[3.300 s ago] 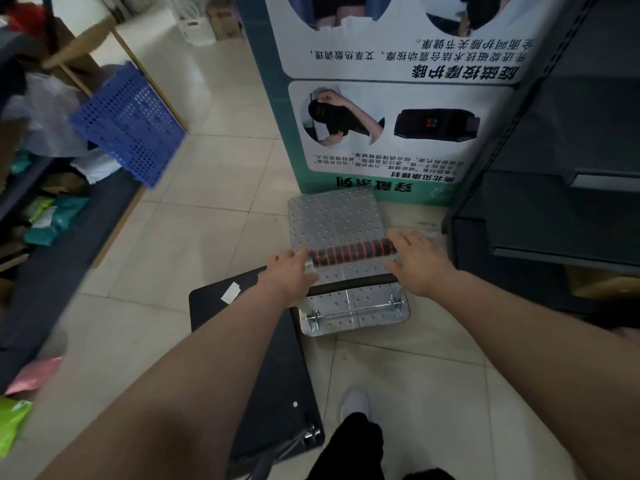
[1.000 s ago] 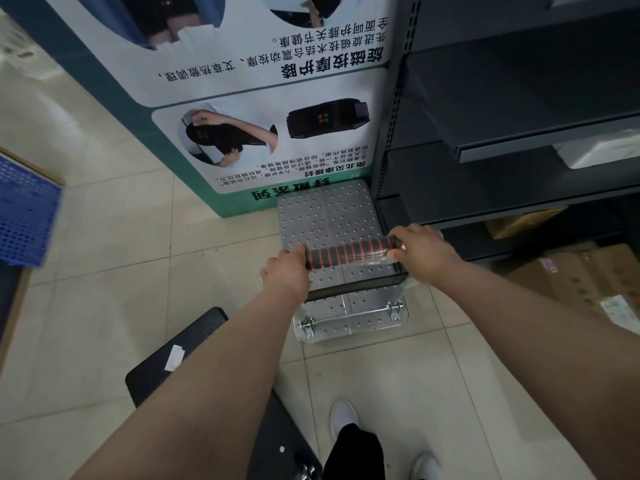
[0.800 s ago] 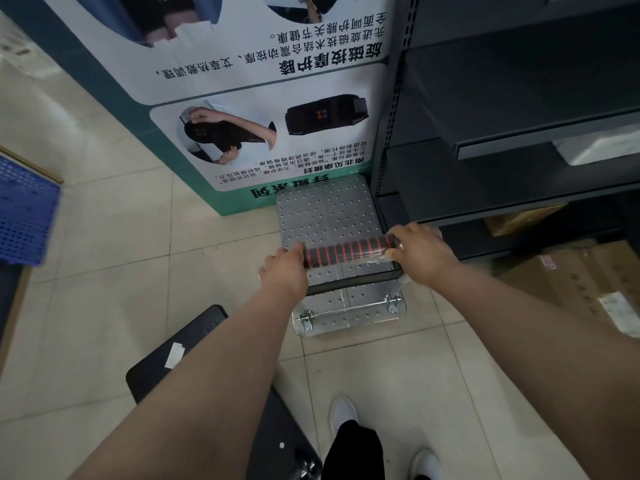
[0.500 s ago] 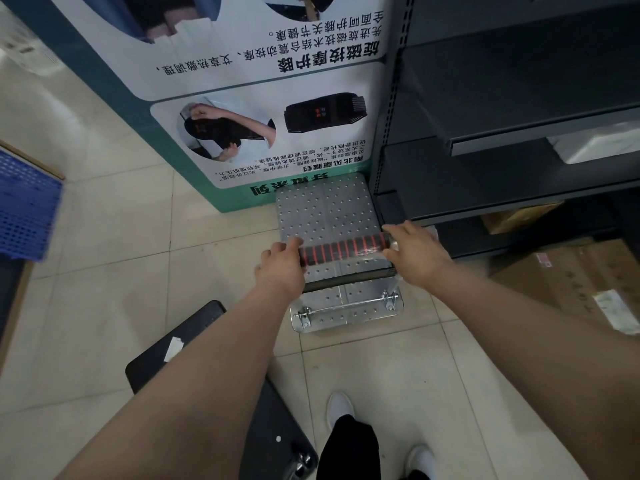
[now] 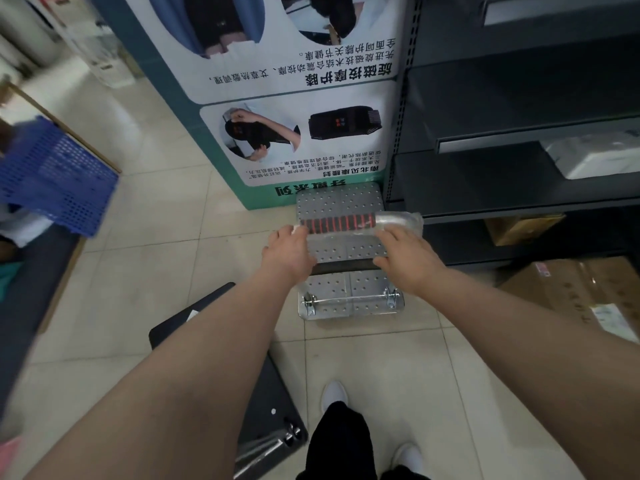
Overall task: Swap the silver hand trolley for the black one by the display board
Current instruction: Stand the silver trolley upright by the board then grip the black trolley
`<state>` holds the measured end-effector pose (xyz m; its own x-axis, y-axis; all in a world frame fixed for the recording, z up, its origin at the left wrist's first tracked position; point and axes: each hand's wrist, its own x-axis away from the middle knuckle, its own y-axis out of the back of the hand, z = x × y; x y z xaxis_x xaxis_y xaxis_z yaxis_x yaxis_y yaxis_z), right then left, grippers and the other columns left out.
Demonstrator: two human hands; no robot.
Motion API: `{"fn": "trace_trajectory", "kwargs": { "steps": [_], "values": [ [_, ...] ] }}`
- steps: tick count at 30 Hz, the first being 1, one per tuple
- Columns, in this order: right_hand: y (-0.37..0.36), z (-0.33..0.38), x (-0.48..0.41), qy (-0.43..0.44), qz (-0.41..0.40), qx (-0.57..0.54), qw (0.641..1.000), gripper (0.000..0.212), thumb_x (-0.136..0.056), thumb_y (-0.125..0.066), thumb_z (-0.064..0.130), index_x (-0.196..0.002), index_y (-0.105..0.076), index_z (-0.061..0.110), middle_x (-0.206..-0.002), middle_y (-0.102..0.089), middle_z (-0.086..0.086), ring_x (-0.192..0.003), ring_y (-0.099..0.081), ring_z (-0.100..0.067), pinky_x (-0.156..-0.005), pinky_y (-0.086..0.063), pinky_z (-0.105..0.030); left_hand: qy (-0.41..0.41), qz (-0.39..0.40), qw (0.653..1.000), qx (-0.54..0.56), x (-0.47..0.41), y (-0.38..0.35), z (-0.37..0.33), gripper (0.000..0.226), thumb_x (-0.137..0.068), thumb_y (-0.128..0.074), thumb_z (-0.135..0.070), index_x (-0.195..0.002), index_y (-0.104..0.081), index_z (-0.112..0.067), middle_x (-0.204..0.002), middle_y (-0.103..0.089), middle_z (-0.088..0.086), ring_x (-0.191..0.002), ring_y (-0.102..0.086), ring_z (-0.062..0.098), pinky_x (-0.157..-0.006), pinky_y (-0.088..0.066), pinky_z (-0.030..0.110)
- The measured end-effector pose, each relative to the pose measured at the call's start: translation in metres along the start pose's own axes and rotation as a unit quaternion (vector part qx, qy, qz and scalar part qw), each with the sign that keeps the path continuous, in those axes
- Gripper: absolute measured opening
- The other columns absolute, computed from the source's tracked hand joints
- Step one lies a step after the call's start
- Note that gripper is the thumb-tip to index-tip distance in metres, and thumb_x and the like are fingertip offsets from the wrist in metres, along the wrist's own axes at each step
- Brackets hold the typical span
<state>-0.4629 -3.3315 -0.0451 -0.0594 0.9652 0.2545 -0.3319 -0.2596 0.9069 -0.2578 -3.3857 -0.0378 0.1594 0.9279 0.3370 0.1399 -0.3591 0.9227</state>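
The silver hand trolley (image 5: pixel 341 202) stands on the tile floor with its studded deck pushed up to the foot of the display board (image 5: pixel 294 140). Its red-and-black striped handle (image 5: pixel 337 224) runs across above the deck. My left hand (image 5: pixel 287 254) has its fingertips at the handle's left end; whether it grips is unclear. My right hand (image 5: pixel 407 263) is below the plastic-wrapped right end and off the handle, holding nothing. The black hand trolley (image 5: pixel 266 386) lies flat on the floor behind my left forearm, handle folded down.
Dark metal shelving (image 5: pixel 519 188) stands right beside the silver trolley, with cardboard boxes (image 5: pixel 568 292) on the floor under it. A blue plastic crate (image 5: pixel 55 178) juts from the shelves at the left. My feet (image 5: pixel 334 393) are just behind the trolleys.
The silver trolley has rolled forward to the foot of the board. My right hand has come off the handle and dropped below it. My left hand has slid to the handle's left end.
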Motion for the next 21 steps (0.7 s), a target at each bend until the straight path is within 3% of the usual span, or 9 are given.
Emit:
{"fn": "trace_trajectory", "kwargs": {
  "steps": [6, 9, 11, 14, 21],
  "values": [
    [-0.018, 0.011, 0.054, 0.071, 0.055, 0.026, 0.996, 0.048, -0.096, -0.046, 0.032, -0.139, -0.039, 0.012, -0.145, -0.04, -0.01, -0.133, -0.037, -0.028, -0.11, -0.032, -0.042, 0.017, 0.039, 0.999, -0.019, 0.086, -0.016, 0.0, 0.06, -0.091, -0.06, -0.037, -0.143, -0.037, -0.017, -0.145, -0.039, 0.013, -0.132, -0.035, 0.035, -0.11, -0.034, 0.049],
    [-0.035, 0.029, 0.076, 0.097, 0.085, 0.027, 0.991, 0.052, -0.098, -0.044, 0.03, -0.145, -0.033, 0.011, -0.153, -0.03, -0.011, -0.141, -0.028, -0.028, -0.115, -0.026, -0.042, 0.042, 0.077, 0.996, -0.028, 0.128, -0.03, 0.014, 0.06, -0.094, -0.054, -0.036, -0.145, -0.034, -0.012, -0.146, -0.037, 0.015, -0.133, -0.034, 0.036, -0.111, -0.032, 0.045],
    [-0.048, 0.045, 0.089, 0.117, 0.098, 0.032, 0.988, 0.05, -0.098, -0.044, 0.031, -0.142, -0.038, 0.008, -0.15, -0.033, -0.014, -0.139, -0.031, -0.03, -0.112, -0.029, -0.04, 0.072, 0.093, 0.993, -0.025, 0.153, -0.038, 0.032, 0.06, -0.093, -0.053, -0.037, -0.144, -0.033, -0.012, -0.147, -0.037, 0.014, -0.134, -0.033, 0.035, -0.112, -0.03, 0.047],
    [-0.067, 0.069, 0.105, 0.145, 0.103, 0.04, 0.983, 0.045, -0.095, -0.048, 0.035, -0.13, -0.048, 0.008, -0.137, -0.047, -0.016, -0.126, -0.044, -0.032, -0.101, -0.036, -0.038, 0.122, 0.09, 0.988, -0.023, 0.19, -0.043, 0.062, 0.06, -0.092, -0.054, -0.038, -0.142, -0.035, -0.011, -0.145, -0.039, 0.014, -0.133, -0.034, 0.036, -0.11, -0.033, 0.049],
    [-0.113, 0.142, 0.144, 0.221, 0.104, 0.075, 0.967, 0.043, -0.096, -0.045, 0.034, -0.127, -0.05, 0.005, -0.13, -0.051, -0.018, -0.118, -0.051, -0.034, -0.098, -0.044, -0.039, 0.198, 0.05, 0.979, 0.011, 0.272, -0.052, 0.134, 0.063, -0.094, -0.054, -0.038, -0.144, -0.03, -0.008, -0.143, -0.04, 0.016, -0.133, -0.035, 0.037, -0.108, -0.036, 0.048]
  ]
}}
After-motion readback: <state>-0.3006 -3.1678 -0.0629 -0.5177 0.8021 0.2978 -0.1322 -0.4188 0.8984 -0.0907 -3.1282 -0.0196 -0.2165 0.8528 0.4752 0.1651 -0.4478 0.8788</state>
